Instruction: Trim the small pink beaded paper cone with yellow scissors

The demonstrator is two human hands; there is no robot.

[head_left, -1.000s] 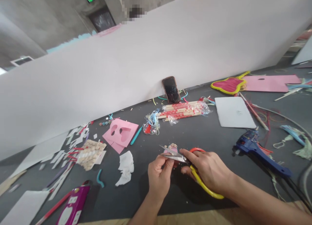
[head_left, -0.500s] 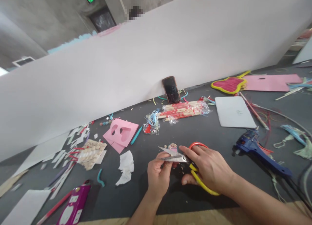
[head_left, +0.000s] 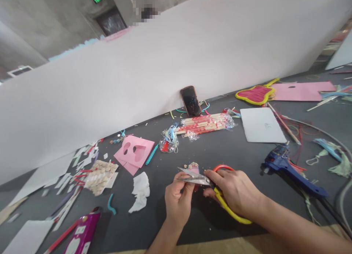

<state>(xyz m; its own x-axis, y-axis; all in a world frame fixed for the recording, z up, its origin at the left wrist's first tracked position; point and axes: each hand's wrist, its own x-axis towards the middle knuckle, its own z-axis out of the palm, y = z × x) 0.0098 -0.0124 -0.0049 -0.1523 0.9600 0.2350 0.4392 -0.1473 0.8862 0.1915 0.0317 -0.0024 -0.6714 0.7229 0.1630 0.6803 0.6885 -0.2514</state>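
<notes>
A pair of scissors (head_left: 200,180) with one red and one yellow handle is in my right hand (head_left: 238,191), its fingers wrapped around the handles. The blades point left and stand slightly apart. My left hand (head_left: 178,199) is closed in a pinch at the blade tips, thumb against fingers. Whatever it pinches is too small or too hidden to make out. Just beyond the blades is a small pink piece (head_left: 194,170) edged with tiny pale beads, partly covered by the scissors. I cannot tell whether my left fingers touch it.
A blue glue gun (head_left: 291,171) lies right, near a white card (head_left: 262,125). Bundled sticks (head_left: 206,124) and a leaning phone (head_left: 190,101) are behind. Left are pink paper cutouts (head_left: 134,151), crumpled tissue (head_left: 140,191) and a purple box (head_left: 84,233). A white partition (head_left: 165,70) rises behind.
My right thumb has moved up toward the scissor handles, and the blade gap looks a little narrower. My left hand keeps its pinch. The whole view has shifted slightly.
</notes>
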